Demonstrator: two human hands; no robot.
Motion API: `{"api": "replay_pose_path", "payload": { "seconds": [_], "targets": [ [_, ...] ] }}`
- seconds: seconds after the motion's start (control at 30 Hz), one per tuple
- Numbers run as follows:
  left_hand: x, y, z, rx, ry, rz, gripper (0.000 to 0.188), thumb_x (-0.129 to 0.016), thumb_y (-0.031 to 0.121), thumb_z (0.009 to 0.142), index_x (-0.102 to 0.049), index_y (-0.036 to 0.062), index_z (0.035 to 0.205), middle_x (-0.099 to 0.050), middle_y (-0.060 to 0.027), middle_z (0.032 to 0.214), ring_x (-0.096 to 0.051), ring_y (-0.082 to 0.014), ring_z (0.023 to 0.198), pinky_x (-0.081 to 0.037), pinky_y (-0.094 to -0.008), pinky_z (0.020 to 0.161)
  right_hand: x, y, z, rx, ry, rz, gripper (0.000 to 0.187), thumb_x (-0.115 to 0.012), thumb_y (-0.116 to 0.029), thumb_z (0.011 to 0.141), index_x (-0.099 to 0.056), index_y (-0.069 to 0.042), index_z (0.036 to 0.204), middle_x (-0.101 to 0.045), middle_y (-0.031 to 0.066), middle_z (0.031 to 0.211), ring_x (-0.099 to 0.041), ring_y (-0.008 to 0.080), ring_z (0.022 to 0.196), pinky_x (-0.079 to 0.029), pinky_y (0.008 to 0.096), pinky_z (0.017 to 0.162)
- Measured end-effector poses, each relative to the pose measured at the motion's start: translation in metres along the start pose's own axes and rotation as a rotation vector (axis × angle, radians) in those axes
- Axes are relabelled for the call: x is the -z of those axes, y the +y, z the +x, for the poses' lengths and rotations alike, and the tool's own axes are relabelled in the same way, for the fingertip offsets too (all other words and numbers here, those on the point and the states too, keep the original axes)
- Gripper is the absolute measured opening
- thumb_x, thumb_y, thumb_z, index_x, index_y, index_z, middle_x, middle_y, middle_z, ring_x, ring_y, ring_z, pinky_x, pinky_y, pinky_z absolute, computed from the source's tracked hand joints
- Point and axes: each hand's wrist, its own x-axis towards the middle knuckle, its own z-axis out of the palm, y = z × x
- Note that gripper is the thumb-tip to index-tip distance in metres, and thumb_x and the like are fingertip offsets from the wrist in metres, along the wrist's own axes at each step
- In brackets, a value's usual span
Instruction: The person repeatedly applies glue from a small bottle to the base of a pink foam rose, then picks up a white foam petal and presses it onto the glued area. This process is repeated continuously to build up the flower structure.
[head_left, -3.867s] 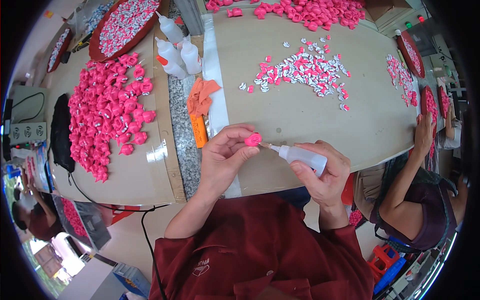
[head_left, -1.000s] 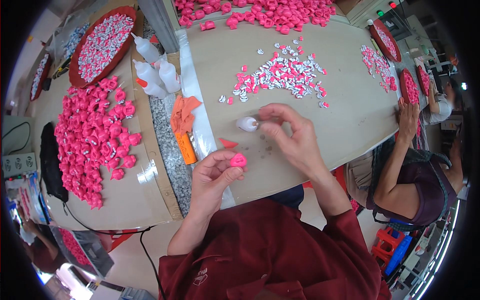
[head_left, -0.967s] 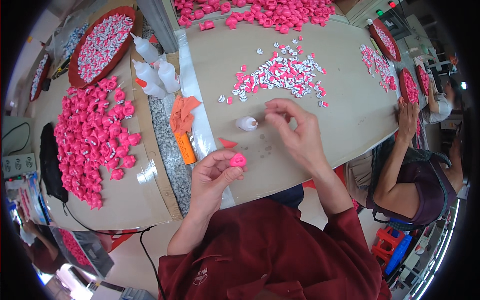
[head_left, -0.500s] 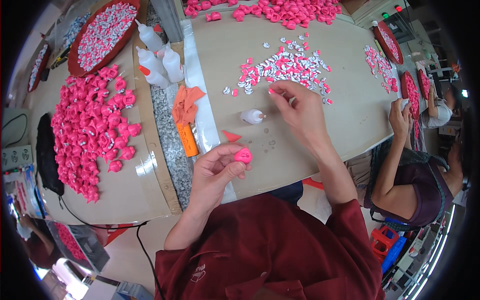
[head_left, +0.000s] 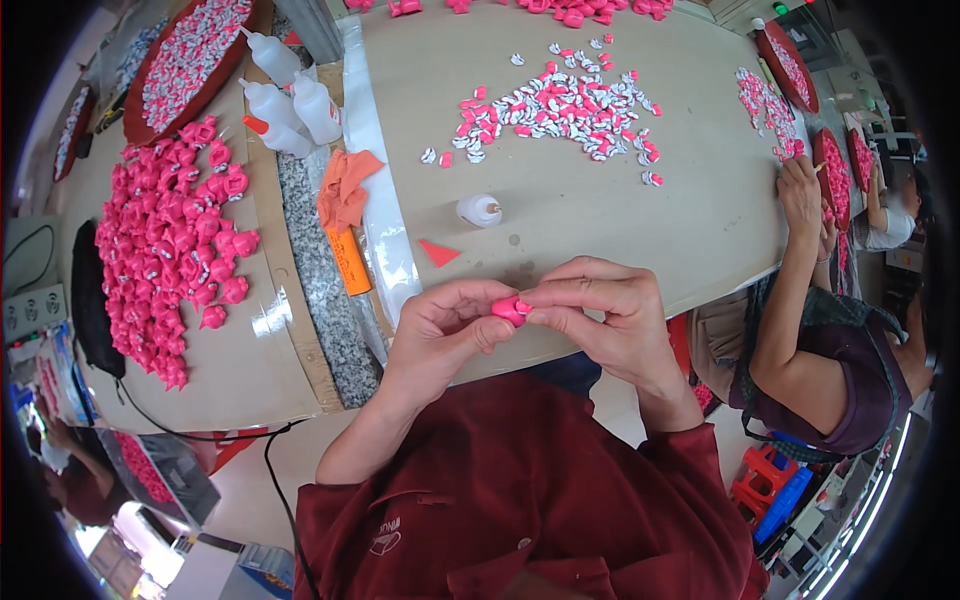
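Observation:
Between the thumb and fingers of my left hand (head_left: 452, 322) is a small rounded pink plastic figure part (head_left: 508, 312). My right hand (head_left: 608, 308) meets it from the right, its thumb and forefinger closed on a small pink piece (head_left: 525, 304) pressed against the part. Most of that piece is hidden by the fingertips. Beyond my hands, a small white squeeze bottle (head_left: 478, 210) lies on its side, and a red triangular scrap (head_left: 438, 252) is nearer my left hand. Farther off spreads a loose pile of small pink-and-white pieces (head_left: 565, 110).
Left of a granite strip (head_left: 318, 230) sits a heap of pink figure parts (head_left: 170, 250). White squeeze bottles (head_left: 318, 108), an orange cloth (head_left: 345, 190) and an orange tube (head_left: 348, 262) line the strip. A co-worker (head_left: 820, 380) works at the right.
My right hand has come back from the pile with a small pink piece and brought it to the figure part. My left hand has shifted slightly right.

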Motion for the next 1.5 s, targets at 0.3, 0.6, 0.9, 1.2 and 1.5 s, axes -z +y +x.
{"api": "replay_pose_path", "payload": {
  "seconds": [0.3,0.6,0.9,1.2,1.5],
  "targets": [
    [-0.006,-0.001,0.001,-0.115,0.028,0.081,0.025,-0.063,-0.004,0.078,-0.056,-0.0025,0.102,-0.063,-0.0083,0.092,-0.060,-0.0117,0.085,-0.049,-0.0249,0.077,-0.008,-0.011,-0.006,0.015,0.091,-0.209,0.017,-0.065,0.004,0.072,-0.068,-0.003,0.088,-0.064,0.0098,0.081,-0.062,0.0162,0.069,-0.049,0.0249,0.058],
    [-0.001,-0.005,-0.001,-0.129,0.064,0.037,0.025,-0.064,-0.002,0.078,-0.057,-0.0015,0.101,-0.063,-0.0068,0.090,-0.060,-0.0101,0.081,-0.048,-0.0216,0.070,-0.020,-0.010,-0.010,0.234,0.142,-0.352,0.024,-0.063,0.009,0.068,-0.062,0.003,0.091,-0.059,0.0114,0.084,-0.060,0.0230,0.071,-0.050,0.0301,0.058],
    [0.002,-0.003,-0.001,-0.124,0.044,0.056,0.024,-0.063,-0.001,0.079,-0.059,0.0007,0.103,-0.064,-0.0057,0.090,-0.060,-0.0088,0.079,-0.047,-0.0204,0.064,-0.009,-0.011,-0.010,0.057,0.025,-0.074,0.019,-0.064,0.003,0.075,-0.064,0.003,0.094,-0.058,0.0089,0.082,-0.057,0.0148,0.068,-0.045,0.0242,0.058],
    [-0.003,0.004,0.002,-0.126,-0.046,0.201,0.026,-0.062,-0.006,0.077,-0.064,0.0016,0.102,-0.060,-0.0098,0.099,-0.059,-0.0132,0.085,-0.049,-0.0238,0.073,0.010,0.004,-0.004,-0.509,-0.162,0.558,0.008,-0.064,-0.003,0.080,-0.065,0.002,0.086,-0.062,0.0031,0.075,-0.054,0.0035,0.066,-0.040,0.0179,0.054],
    [-0.003,0.003,0.000,-0.109,-0.011,0.249,0.027,-0.057,-0.010,0.076,-0.065,0.0016,0.098,-0.061,-0.0085,0.094,-0.059,-0.0126,0.083,-0.049,-0.0232,0.071,-0.009,0.016,-0.017,-0.336,-0.048,0.558,0.007,-0.063,-0.004,0.082,-0.062,0.002,0.081,-0.060,0.0007,0.072,-0.051,0.0009,0.064,-0.038,0.0162,0.053]
  ]
}}
